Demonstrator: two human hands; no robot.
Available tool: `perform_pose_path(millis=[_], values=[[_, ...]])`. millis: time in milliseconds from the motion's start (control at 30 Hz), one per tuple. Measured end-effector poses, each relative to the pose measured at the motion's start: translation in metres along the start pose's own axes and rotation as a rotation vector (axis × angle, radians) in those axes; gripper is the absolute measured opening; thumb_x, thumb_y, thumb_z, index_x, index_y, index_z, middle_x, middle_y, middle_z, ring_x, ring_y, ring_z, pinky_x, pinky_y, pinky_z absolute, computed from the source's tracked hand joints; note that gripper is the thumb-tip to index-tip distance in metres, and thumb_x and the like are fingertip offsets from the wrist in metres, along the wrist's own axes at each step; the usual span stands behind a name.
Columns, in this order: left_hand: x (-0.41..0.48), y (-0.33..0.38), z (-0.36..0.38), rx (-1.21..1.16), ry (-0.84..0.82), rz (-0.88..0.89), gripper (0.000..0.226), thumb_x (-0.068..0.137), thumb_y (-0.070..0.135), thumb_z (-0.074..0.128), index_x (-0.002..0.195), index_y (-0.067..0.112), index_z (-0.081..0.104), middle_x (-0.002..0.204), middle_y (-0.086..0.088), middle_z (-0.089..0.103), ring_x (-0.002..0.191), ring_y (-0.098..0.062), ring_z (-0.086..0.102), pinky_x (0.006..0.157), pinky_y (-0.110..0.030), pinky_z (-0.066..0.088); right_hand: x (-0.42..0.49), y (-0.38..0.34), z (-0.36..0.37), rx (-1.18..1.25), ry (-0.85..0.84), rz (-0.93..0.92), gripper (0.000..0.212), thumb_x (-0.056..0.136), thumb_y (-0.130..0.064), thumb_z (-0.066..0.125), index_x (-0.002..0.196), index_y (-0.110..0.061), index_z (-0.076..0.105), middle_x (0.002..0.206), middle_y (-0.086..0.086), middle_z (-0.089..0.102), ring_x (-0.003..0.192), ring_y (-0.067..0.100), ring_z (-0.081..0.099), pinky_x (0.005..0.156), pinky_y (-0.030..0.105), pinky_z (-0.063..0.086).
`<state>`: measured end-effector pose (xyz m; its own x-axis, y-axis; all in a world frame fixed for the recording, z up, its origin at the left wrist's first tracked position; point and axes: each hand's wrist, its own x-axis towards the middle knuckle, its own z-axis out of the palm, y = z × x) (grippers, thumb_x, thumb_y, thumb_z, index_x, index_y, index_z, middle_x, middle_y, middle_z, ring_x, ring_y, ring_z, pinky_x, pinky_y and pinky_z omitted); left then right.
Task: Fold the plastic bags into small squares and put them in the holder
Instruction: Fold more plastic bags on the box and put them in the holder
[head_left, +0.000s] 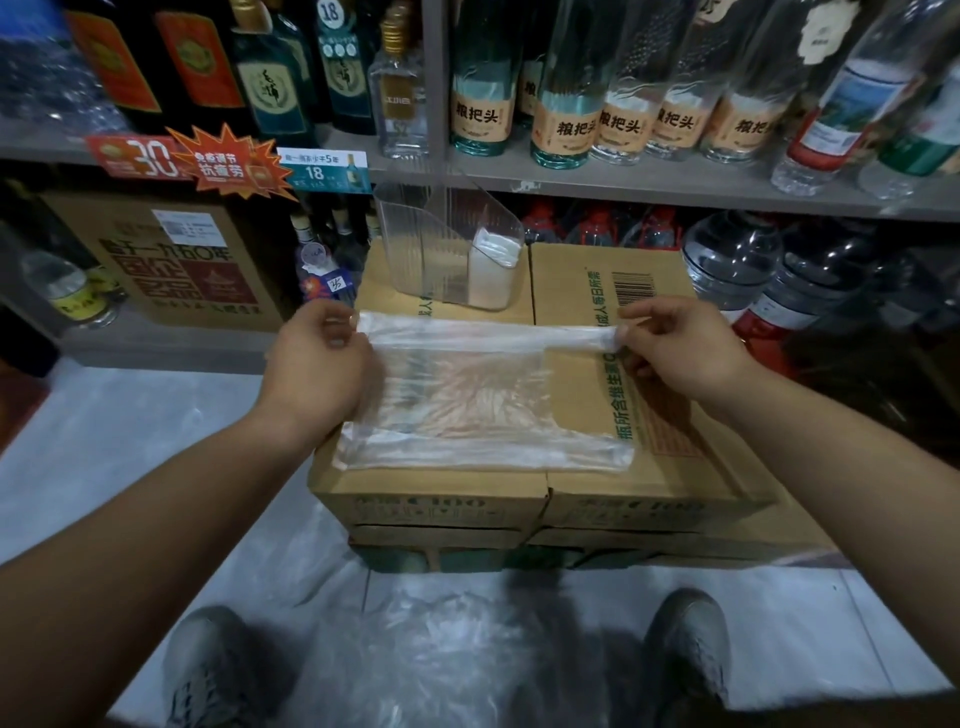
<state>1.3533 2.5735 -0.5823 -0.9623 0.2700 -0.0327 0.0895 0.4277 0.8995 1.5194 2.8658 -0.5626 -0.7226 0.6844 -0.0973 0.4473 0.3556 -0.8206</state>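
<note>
Step in hand, as judged: first lengthwise fold of the plastic bag (467, 405). It lies on the cardboard boxes (675, 467), near edge down, far edge lifted. Left hand (317, 364) fingers (337, 325) pinch the far left corner. Right hand (675, 348) fingers pinch the bunched handle end, far right.

To do it well:
- Keep the far edge taut.
- Bring it to the near edge and line the two up.
- Press the air out before creasing, since thin film likely slips.

The holder (431, 244), clear ribbed plastic, stands on the boxes just beyond the bag. Folded white bags (491, 270) sit in its low right end. Loose bags (441, 639) are heaped on the floor.
</note>
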Motion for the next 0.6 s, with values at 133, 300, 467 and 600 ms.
perform_pose_path(millis=[133, 300, 467, 600], values=[[-0.026, 0.002, -0.007, 0.403, -0.102, 0.322, 0.033, 0.096, 0.032, 0.052, 0.127, 0.022, 0.059, 0.136, -0.002, 0.049, 0.123, -0.022, 0.048, 0.104, -0.040, 0.041, -0.014, 0.000, -0.012, -0.123, -0.041, -0.051, 0.006, 0.092, -0.016, 0.072, 0.097, -0.016, 0.072, 0.088, 0.005, 0.071, 0.079, 0.022, 0.067, 0.083, 0.042, 0.060], [-0.039, -0.018, -0.012, 0.677, -0.318, 0.492, 0.052, 0.091, 0.053, 0.035, 0.123, 0.025, 0.064, 0.144, -0.004, 0.051, 0.133, -0.029, 0.046, 0.109, -0.049, 0.037, -0.060, -0.012, -0.040, -0.210, -0.516, -0.105, 0.014, 0.088, -0.016, 0.076, 0.101, -0.023, 0.076, 0.094, -0.006, 0.072, 0.086, 0.007, 0.066, 0.076, 0.014, 0.052], [-0.040, -0.032, -0.012, 0.652, -0.363, 0.491, 0.059, 0.094, 0.056, 0.031, 0.138, 0.026, 0.057, 0.154, -0.001, 0.042, 0.143, -0.025, 0.033, 0.116, -0.050, 0.029, -0.071, 0.005, -0.024, -0.227, -0.615, -0.164, 0.019, 0.084, -0.017, 0.081, 0.100, -0.024, 0.075, 0.090, -0.004, 0.071, 0.074, -0.001, 0.060, 0.072, 0.015, 0.050], [-0.039, -0.036, -0.011, 0.622, -0.359, 0.474, 0.054, 0.095, 0.052, 0.034, 0.142, 0.030, 0.051, 0.157, 0.004, 0.036, 0.145, -0.020, 0.027, 0.115, -0.049, 0.026, -0.069, 0.011, -0.017, -0.228, -0.539, -0.205, 0.011, 0.085, -0.015, 0.080, 0.083, -0.023, 0.073, 0.074, -0.010, 0.069, 0.066, 0.001, 0.058, 0.066, 0.016, 0.047]])
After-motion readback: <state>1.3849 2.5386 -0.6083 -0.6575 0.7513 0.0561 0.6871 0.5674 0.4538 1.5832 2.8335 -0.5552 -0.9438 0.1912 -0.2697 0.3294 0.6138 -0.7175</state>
